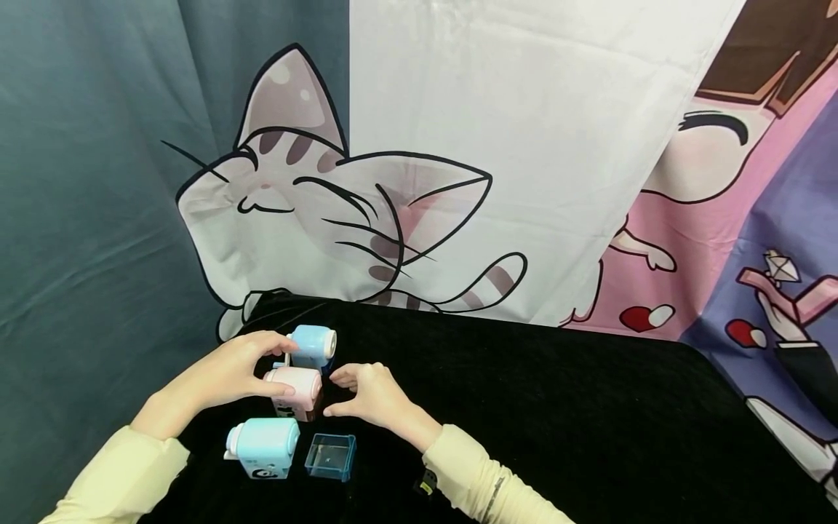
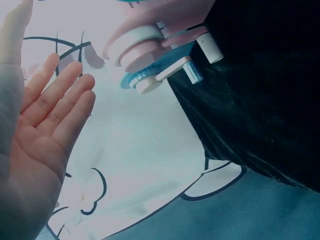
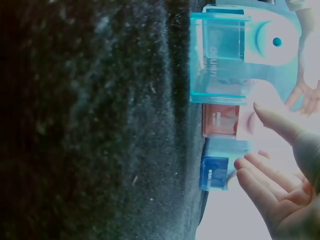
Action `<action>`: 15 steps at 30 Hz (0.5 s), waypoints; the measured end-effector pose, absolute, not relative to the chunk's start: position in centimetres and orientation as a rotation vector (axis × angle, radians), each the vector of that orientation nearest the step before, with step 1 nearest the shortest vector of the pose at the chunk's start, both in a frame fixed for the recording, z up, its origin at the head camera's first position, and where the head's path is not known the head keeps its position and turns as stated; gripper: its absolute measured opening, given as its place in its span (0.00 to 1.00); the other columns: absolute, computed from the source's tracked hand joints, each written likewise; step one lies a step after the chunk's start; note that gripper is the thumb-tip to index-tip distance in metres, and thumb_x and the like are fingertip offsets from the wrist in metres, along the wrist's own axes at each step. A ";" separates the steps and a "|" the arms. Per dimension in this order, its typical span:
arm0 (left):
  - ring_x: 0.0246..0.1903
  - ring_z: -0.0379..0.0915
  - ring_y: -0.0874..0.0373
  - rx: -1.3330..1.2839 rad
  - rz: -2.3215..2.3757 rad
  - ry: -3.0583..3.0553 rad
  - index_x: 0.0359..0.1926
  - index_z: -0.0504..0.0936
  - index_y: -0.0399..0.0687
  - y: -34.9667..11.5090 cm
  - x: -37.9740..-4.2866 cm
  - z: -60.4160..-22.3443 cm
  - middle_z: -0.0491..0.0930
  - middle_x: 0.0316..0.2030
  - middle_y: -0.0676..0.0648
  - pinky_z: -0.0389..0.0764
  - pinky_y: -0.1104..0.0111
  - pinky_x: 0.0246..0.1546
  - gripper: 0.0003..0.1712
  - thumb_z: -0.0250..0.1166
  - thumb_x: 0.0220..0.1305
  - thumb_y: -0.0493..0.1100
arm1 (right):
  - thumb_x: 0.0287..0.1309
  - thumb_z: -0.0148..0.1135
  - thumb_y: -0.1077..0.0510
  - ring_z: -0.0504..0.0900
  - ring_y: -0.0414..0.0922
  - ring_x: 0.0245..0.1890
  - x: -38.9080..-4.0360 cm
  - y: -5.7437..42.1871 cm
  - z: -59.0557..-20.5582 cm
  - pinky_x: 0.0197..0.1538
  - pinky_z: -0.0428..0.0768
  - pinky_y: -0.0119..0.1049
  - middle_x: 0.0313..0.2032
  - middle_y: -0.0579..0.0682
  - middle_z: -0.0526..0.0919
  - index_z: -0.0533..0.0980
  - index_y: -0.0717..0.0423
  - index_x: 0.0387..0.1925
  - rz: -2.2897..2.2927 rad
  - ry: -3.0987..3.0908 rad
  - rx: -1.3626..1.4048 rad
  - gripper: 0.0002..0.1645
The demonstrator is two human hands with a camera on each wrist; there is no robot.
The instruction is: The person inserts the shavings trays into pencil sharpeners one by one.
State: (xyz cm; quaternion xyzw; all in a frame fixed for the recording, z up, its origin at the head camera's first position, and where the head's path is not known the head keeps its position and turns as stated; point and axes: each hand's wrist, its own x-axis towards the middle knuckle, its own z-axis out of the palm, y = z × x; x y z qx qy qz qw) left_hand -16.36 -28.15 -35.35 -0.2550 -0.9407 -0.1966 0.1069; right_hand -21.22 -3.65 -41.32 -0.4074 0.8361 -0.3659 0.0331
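Observation:
A pink crank pencil sharpener (image 1: 297,389) stands between my two hands. My left hand (image 1: 229,367) reaches over its left side, thumb overlapping its top; the fingers extend toward a blue pencil sharpener (image 1: 313,344) just behind. In the left wrist view those fingers look straight, beside the pink crank handle (image 2: 210,48) and the blue one (image 2: 193,73). My right hand (image 1: 376,397) is at the pink sharpener's right, thumb and fingers spread apart. Nearer me stands a turquoise pencil sharpener (image 1: 265,445), with a clear blue shavings drawer (image 1: 330,457) to its right.
Black cloth (image 1: 524,415) covers the table under the sharpeners and reaches far to the right. A curtain printed with a cat (image 1: 308,218) hangs behind its back edge. The right wrist view shows the pink sharpener's drawer (image 3: 220,120) and a dark blue drawer (image 3: 215,172).

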 end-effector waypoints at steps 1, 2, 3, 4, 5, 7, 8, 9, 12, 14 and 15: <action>0.41 0.70 0.59 -0.752 -0.572 -2.768 0.47 0.76 0.49 -28.1 -16.2 -35.3 0.76 0.42 0.52 0.75 0.59 0.40 0.33 0.67 0.45 0.65 | 0.43 0.70 0.47 0.77 0.31 0.41 -21.2 -3.6 -41.2 0.43 0.74 0.21 0.43 0.47 0.83 0.76 0.55 0.46 -1.139 2.569 -1.257 0.28; 0.40 0.69 0.60 -0.754 -0.567 -2.766 0.47 0.76 0.49 -28.1 -16.1 -35.2 0.76 0.41 0.53 0.75 0.60 0.40 0.33 0.67 0.45 0.65 | 0.43 0.70 0.47 0.77 0.31 0.41 -21.1 -3.5 -41.1 0.43 0.74 0.21 0.42 0.47 0.83 0.76 0.55 0.46 -1.150 2.566 -1.260 0.28; 0.40 0.69 0.60 -0.755 -0.561 -2.765 0.47 0.76 0.49 -28.1 -16.0 -35.1 0.76 0.41 0.53 0.75 0.60 0.40 0.33 0.66 0.45 0.65 | 0.43 0.70 0.47 0.77 0.31 0.41 -21.0 -3.5 -41.1 0.43 0.74 0.21 0.42 0.47 0.83 0.76 0.55 0.45 -1.157 2.564 -1.263 0.28; 0.40 0.69 0.61 -0.753 -0.556 -2.761 0.47 0.76 0.49 -28.1 -15.9 -35.0 0.76 0.41 0.53 0.75 0.60 0.40 0.33 0.66 0.45 0.65 | 0.43 0.70 0.47 0.77 0.31 0.41 -21.0 -3.4 -41.0 0.43 0.74 0.21 0.42 0.47 0.83 0.76 0.56 0.45 -1.166 2.560 -1.263 0.28; 0.40 0.69 0.61 -0.753 -0.551 -2.756 0.46 0.76 0.49 -28.0 -15.7 -35.0 0.76 0.40 0.53 0.75 0.60 0.39 0.33 0.66 0.45 0.66 | 0.43 0.70 0.48 0.77 0.31 0.41 -20.9 -3.4 -40.9 0.43 0.74 0.21 0.42 0.47 0.83 0.76 0.56 0.46 -1.171 2.555 -1.261 0.28; 0.41 0.70 0.61 -0.744 -0.543 -2.755 0.46 0.76 0.50 -27.9 -15.3 -34.8 0.76 0.41 0.54 0.75 0.60 0.40 0.33 0.65 0.46 0.66 | 0.43 0.70 0.48 0.77 0.31 0.41 -20.7 -3.3 -40.7 0.43 0.74 0.21 0.43 0.47 0.82 0.76 0.56 0.46 -1.178 2.548 -1.259 0.28; 0.41 0.70 0.61 -0.736 -0.535 -2.755 0.46 0.77 0.50 -27.9 -15.2 -34.7 0.76 0.41 0.54 0.75 0.60 0.40 0.33 0.65 0.46 0.66 | 0.43 0.71 0.47 0.77 0.31 0.42 -20.7 -3.2 -40.7 0.44 0.74 0.22 0.43 0.47 0.82 0.76 0.56 0.46 -1.179 2.544 -1.259 0.28; 0.41 0.70 0.61 -0.729 -0.528 -2.753 0.46 0.77 0.50 -27.8 -15.0 -34.7 0.76 0.41 0.55 0.75 0.60 0.40 0.32 0.65 0.46 0.66 | 0.42 0.71 0.47 0.77 0.31 0.42 -20.6 -3.1 -40.6 0.44 0.74 0.22 0.43 0.47 0.82 0.76 0.56 0.46 -1.179 2.540 -1.260 0.28; 0.41 0.71 0.61 -0.720 -0.498 -2.752 0.45 0.77 0.50 -27.6 -14.5 -34.5 0.76 0.41 0.54 0.76 0.61 0.41 0.30 0.65 0.47 0.64 | 0.42 0.71 0.47 0.76 0.31 0.42 -20.4 -2.9 -40.4 0.44 0.74 0.22 0.43 0.47 0.82 0.76 0.56 0.46 -1.186 2.529 -1.268 0.29; 0.41 0.70 0.63 -0.722 -0.473 -2.741 0.44 0.77 0.50 -27.4 -14.2 -34.6 0.77 0.41 0.55 0.76 0.62 0.41 0.28 0.67 0.47 0.61 | 0.42 0.71 0.47 0.76 0.30 0.42 -20.3 -2.8 -40.3 0.44 0.74 0.22 0.43 0.47 0.82 0.76 0.55 0.46 -1.184 2.529 -1.281 0.29; 0.41 0.70 0.63 -0.725 -0.467 -2.737 0.44 0.77 0.51 -27.3 -14.0 -34.6 0.76 0.40 0.55 0.76 0.62 0.40 0.26 0.68 0.47 0.59 | 0.42 0.71 0.47 0.76 0.30 0.42 -20.2 -2.7 -40.2 0.44 0.74 0.21 0.43 0.47 0.82 0.76 0.55 0.46 -1.185 2.526 -1.290 0.29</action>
